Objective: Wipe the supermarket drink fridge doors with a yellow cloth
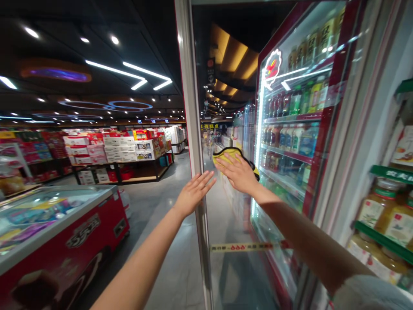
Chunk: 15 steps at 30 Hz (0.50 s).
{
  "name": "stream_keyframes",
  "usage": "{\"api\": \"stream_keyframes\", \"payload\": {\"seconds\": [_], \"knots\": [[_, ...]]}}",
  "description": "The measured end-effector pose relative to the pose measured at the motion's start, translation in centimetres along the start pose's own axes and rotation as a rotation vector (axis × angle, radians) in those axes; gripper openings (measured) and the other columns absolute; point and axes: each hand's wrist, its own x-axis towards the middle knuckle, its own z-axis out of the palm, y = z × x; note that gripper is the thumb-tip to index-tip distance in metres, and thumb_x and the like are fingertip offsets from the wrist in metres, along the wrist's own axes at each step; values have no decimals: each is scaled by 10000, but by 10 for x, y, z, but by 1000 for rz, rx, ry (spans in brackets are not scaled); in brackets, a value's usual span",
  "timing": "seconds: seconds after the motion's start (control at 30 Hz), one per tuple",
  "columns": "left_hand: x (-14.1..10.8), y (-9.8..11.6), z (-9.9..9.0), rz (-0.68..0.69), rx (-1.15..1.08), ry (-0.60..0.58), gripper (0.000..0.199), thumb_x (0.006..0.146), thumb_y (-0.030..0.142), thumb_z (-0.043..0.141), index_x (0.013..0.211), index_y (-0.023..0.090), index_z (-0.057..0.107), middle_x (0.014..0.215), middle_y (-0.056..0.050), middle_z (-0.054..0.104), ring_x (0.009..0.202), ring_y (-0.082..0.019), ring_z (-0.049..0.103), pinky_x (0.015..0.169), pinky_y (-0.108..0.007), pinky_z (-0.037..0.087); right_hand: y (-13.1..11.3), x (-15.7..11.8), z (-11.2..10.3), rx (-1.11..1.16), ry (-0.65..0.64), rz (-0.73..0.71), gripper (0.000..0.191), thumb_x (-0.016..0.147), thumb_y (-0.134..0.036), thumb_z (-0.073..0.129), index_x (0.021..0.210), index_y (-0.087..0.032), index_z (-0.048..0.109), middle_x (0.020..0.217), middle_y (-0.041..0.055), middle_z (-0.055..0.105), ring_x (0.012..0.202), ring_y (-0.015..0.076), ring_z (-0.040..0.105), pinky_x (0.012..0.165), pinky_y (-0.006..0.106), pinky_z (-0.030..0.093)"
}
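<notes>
A yellow cloth with a black edge (229, 154) lies against the glass door (232, 215), held there under my right hand (238, 172). The fingers of that hand are stretched out over the cloth, pressing it flat. My left hand (194, 192) rests at the door's metal frame (201, 241), with its fingers extended and nothing in them. Part of the cloth sticks out above and to the right of my right hand.
Lit shelves of bottled drinks (290, 137) show in the glass on the right. Jars (377, 202) stand on green-edged shelves at the far right. A red chest freezer (93, 232) is at the left, and stacked boxes (119, 148) sit on a display behind it.
</notes>
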Motion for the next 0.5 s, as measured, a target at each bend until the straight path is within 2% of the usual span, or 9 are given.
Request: {"api": "stream_keyframes", "payload": {"seconds": [0.07,0.17,0.23,0.3,0.43,0.5], "knots": [[0,0,1,5,-12,8,1038,709,63,759,1595,208,239,1681,-79,191,1564,-237,101,1283,-447,199,7,2,-7,-29,48,138,576,938,-129,482,1494,-277,479,1567,24,479,1523,255,285,1243,541,191],[-3,1,4,12,-22,28,1007,743,74,723,1600,217,214,1681,-74,191,1560,-234,98,1281,-453,207,8,24,-8,-78,174,398,561,957,-155,459,1507,-264,460,1604,29,422,1539,279,238,1234,561,196],[-7,2,7,8,-23,49,967,772,70,686,1600,223,210,1675,-71,214,1557,-223,105,1279,-445,214,1,37,-3,-93,196,449,562,965,-160,450,1518,-261,444,1622,23,390,1543,283,224,1237,560,193],[-11,3,9,-3,-18,66,920,792,48,648,1594,216,229,1665,-74,253,1554,-210,115,1278,-431,220,-7,35,2,-86,131,345,579,961,-149,461,1526,-272,428,1626,16,383,1542,273,228,1244,553,190],[-17,8,13,-37,-4,64,854,810,18,605,1577,198,275,1655,-83,282,1554,-199,103,1276,-425,229,-8,3,0,-39,-50,-25,625,919,-98,510,1511,-287,445,1579,20,462,1521,237,290,1246,539,213],[-18,12,12,-53,6,47,829,818,13,592,1569,192,291,1656,-82,278,1554,-192,80,1276,-421,228,0,-3,-5,-28,-22,-25,610,910,-93,518,1491,-274,478,1554,33,496,1508,242,318,1239,542,226]]}}
